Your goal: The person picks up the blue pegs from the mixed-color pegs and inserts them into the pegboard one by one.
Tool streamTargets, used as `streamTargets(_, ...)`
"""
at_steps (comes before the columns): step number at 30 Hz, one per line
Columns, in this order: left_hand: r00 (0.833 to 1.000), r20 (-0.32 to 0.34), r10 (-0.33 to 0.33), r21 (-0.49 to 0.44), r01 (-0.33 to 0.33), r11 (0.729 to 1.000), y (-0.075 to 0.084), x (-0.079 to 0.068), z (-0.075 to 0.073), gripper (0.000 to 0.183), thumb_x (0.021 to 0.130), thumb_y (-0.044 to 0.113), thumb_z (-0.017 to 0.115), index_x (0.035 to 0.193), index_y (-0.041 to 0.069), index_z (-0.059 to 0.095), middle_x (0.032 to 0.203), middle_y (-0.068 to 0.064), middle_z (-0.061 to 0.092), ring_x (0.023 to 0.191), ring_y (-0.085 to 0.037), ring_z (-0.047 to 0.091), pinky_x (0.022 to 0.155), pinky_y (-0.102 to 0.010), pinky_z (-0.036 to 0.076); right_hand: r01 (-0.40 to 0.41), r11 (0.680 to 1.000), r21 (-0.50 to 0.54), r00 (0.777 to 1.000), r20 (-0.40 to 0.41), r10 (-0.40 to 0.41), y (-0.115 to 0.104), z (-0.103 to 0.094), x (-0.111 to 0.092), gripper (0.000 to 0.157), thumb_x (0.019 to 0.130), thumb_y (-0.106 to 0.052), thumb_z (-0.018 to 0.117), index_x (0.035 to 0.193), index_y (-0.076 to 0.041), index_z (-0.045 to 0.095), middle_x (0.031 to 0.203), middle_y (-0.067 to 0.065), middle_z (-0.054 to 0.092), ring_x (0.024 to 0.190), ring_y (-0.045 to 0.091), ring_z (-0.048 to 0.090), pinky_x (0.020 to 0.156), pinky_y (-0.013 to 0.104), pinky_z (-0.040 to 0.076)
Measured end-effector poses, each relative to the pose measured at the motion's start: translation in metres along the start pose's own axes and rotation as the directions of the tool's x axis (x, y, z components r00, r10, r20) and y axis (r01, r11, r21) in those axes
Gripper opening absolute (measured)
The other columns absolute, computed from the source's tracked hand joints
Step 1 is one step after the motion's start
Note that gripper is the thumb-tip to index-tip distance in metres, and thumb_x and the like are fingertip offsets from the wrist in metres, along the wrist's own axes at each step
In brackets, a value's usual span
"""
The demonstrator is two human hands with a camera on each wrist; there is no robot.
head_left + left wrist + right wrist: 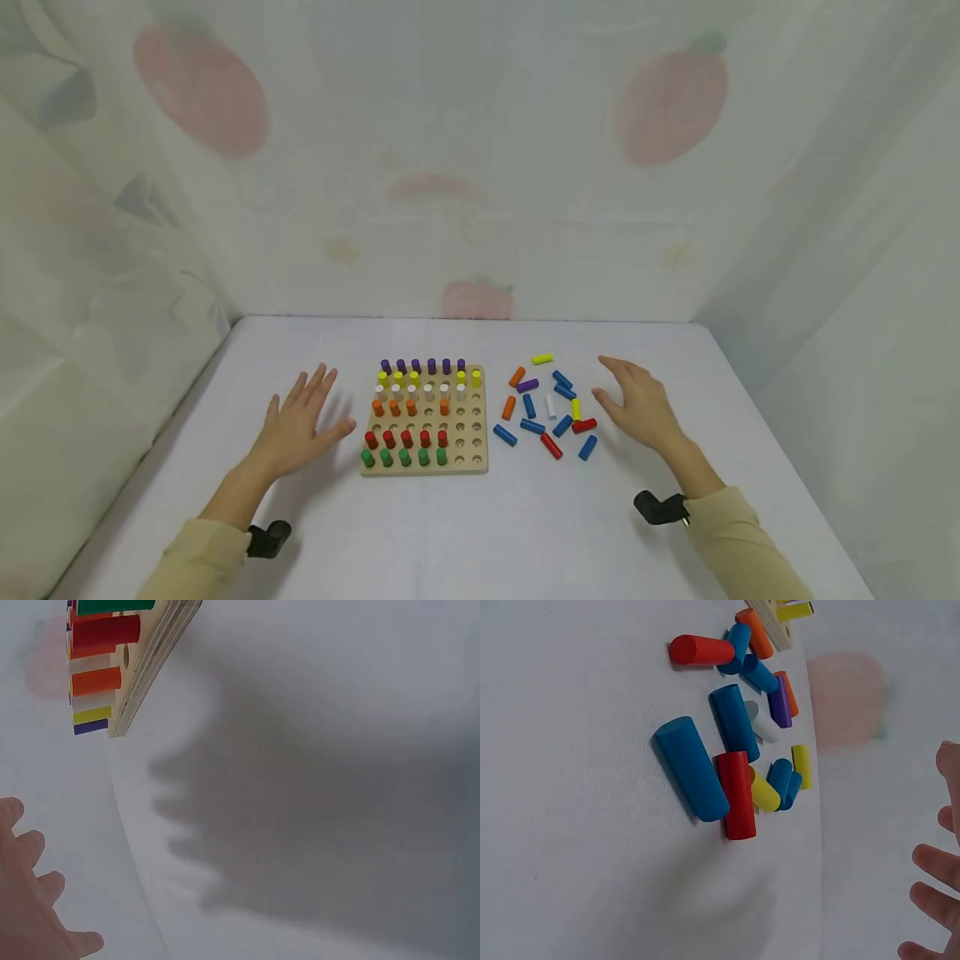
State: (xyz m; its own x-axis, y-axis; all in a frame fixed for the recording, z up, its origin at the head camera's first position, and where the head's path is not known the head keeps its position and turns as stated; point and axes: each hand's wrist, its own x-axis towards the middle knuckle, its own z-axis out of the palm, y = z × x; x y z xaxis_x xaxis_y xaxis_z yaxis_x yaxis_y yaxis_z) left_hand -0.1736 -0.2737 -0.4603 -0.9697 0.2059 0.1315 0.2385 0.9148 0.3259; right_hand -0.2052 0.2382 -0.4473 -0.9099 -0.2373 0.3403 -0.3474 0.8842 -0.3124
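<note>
Between left grip (296, 433) and right grip (642, 407), pegboard (436, 421) and loose pegs (551, 407)

In the left wrist view the top edge cuts off the board (155, 661) and a green peg (112, 606), while the left edge crops the left hand (26, 907). In the right wrist view little more than fingertips of the right hand (939, 866) shows at the right edge, and a red peg (739, 799) hides one end of a yellow peg (766, 792). In the head view the left sleeve (197, 560) and right sleeve (746, 546) run out at the bottom, and the fruit prints (671, 108) are blurred.
</note>
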Motion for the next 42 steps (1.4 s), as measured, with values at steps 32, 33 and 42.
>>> streamTargets(32, 0.997, 0.069, 0.026, -0.008, -0.025, 1.000, 0.015, -0.011, 0.022, 0.092, 0.079, 0.060, 0.059, 0.147, 0.012, 0.021, 0.153, -0.014, 0.019, 0.137, -0.042, 0.016, 0.100, -0.073, 0.010, -0.008, 0.979, 0.202, 1.000, 0.001, 0.008, -0.037, 0.028, 0.001, 0.047, 0.085, -0.023, 0.067, 0.127, -0.009, 0.052, 0.120, 0.009, 0.058, 0.110, 0.025, 0.054, 0.091, 0.043, 0.049)
streamTargets(33, 0.997, 0.077, 0.030, -0.004, -0.030, 1.000, 0.015, -0.011, 0.023, 0.092, 0.078, 0.060, 0.059, 0.147, 0.012, 0.021, 0.153, -0.014, 0.019, 0.137, -0.042, 0.017, 0.100, -0.073, 0.010, -0.004, 0.979, 0.203, 1.000, -0.002, 0.005, -0.037, 0.029, 0.001, 0.047, 0.085, -0.022, 0.067, 0.127, -0.009, 0.052, 0.120, 0.009, 0.058, 0.110, 0.025, 0.055, 0.091, 0.042, 0.049)
streamTargets(42, 0.991, 0.116, 0.062, 0.036, -0.066, 0.997, 0.013, -0.013, 0.033, 0.100, 0.074, 0.070, 0.056, 0.147, 0.010, 0.022, 0.153, -0.012, 0.018, 0.137, -0.041, 0.018, 0.101, -0.071, 0.013, -0.010, 0.971, 0.238, 1.000, 0.007, 0.009, -0.045, 0.039, 0.002, 0.043, 0.086, -0.022, 0.065, 0.126, -0.010, 0.053, 0.119, 0.007, 0.059, 0.109, 0.022, 0.057, 0.090, 0.039, 0.050)
